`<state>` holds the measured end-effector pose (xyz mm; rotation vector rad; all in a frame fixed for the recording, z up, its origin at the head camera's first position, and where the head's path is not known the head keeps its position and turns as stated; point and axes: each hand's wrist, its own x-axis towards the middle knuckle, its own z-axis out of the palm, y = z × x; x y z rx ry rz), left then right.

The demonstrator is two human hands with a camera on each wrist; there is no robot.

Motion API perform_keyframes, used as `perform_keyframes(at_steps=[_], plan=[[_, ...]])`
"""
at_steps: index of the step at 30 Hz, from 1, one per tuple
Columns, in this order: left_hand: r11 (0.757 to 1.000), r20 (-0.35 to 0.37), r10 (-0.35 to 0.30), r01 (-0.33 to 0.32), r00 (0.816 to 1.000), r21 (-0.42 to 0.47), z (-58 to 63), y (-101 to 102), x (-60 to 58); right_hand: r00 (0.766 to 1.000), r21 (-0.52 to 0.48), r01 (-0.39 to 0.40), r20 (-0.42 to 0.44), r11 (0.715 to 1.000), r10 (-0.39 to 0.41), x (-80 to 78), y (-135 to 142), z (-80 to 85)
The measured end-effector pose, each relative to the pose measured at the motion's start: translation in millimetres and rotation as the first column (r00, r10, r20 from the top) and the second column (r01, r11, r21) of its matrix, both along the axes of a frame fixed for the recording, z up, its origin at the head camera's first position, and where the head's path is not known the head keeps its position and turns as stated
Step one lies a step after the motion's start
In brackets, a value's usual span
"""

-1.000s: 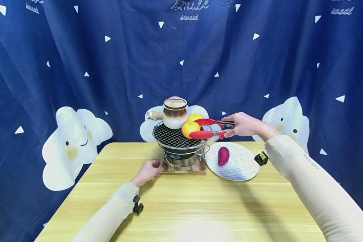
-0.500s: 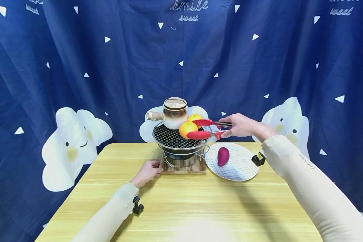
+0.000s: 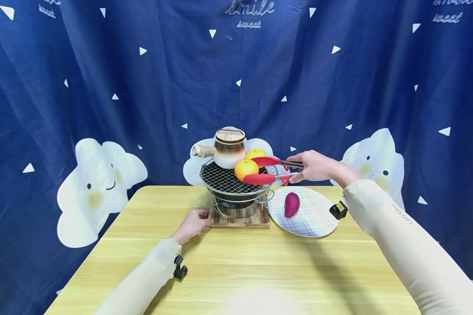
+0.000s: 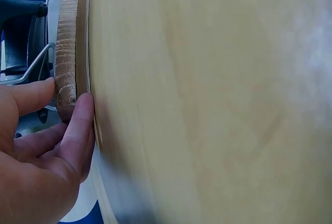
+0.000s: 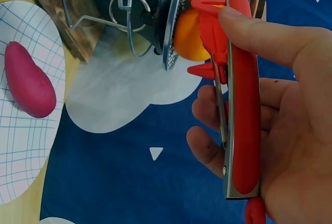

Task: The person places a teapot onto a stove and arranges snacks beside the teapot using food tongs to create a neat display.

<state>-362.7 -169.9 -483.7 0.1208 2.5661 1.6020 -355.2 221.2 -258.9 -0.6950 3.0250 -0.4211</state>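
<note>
My right hand point(image 3: 316, 165) grips red-tipped metal tongs point(image 5: 244, 94) over the right side of a round wire grill point(image 3: 222, 178). The tongs' red tips straddle the front orange point(image 3: 246, 169), which sits at the grill's right part. Behind it a second orange point(image 3: 255, 153) shows partly, beside a lidded clay pot point(image 3: 231, 154) with a wrapped side handle. At the left front corner of the wooden board point(image 4: 67, 42) under the grill, my left hand point(image 3: 193, 224) pinches the edge, thumb on top and fingers at the side and below.
Right of the grill lies a white plate point(image 3: 315, 218) with a blue grid pattern, bearing a purple sweet-potato-shaped piece point(image 3: 291, 204). Wire legs and loops point(image 3: 265, 199) stick out from the grill toward the plate. A blue curtain point(image 3: 173, 78) hangs behind the wooden table point(image 3: 284, 267).
The tongs and the front orange have shifted slightly left over the grill, my right hand with them. My left hand stays at the board's corner. The head view has tilted a little.
</note>
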Motion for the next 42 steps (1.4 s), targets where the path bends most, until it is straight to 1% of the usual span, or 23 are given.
perform_keyframes(at_steps=[6,12,18,25,38,42], plan=[[1.0,-0.01,-0.012,0.012,1.0,0.012,0.2,-0.5,0.4,1.0,0.004,-0.001,-0.015,1.0,0.001,5.1,2.3,-0.3],[0.999,-0.016,-0.002,0.002,1.0,0.036,-1.6,-0.4,-0.4,1.0,-0.012,0.014,-0.017,1.0,-0.014,11.6,6.0,0.8],[1.0,-0.017,-0.001,0.002,1.0,0.018,-0.7,-0.7,0.9,0.999,-0.011,0.029,-0.035,1.0,-0.029,17.6,16.0,0.1],[0.999,-0.019,-0.005,0.006,1.0,0.044,-1.3,-0.7,1.2,0.999,-0.03,0.04,-0.015,0.999,-0.04,25.1,31.5,-3.2],[0.999,-0.026,-0.013,0.013,1.0,0.037,-0.5,0.3,0.7,0.998,-0.067,0.067,0.015,0.996,-0.066,39.3,60.3,-10.3],[0.999,-0.03,-0.015,0.017,0.999,0.036,-0.7,1.1,-0.7,0.996,-0.068,0.091,0.031,0.994,-0.089,44.1,67.6,-12.2]])
